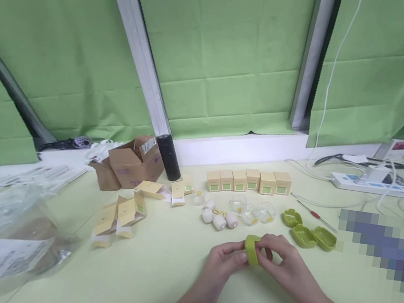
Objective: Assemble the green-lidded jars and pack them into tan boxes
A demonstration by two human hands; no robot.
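Between my two hands is a small green dish [251, 250], tilted up on its side above the table. My left hand [222, 265] pinches its left edge with thumb and fingers. On its other side, my right hand [280, 263] grips it with curled fingers. Several similar green dishes [304, 236] lie to the right, beyond my right hand. Ahead of my hands are several whitish, egg-shaped pieces [219, 222] and some clear plastic cups [250, 214] with yellow marks.
Small yellow boxes [246, 182] stand in a row at the back. Opened yellow cartons [117, 217], a brown cardboard box [134, 164] and a black cylinder [169, 157] are to the left. A plastic bag [16, 245], power strip [377, 185] and screwdriver [316, 215] also lie here.
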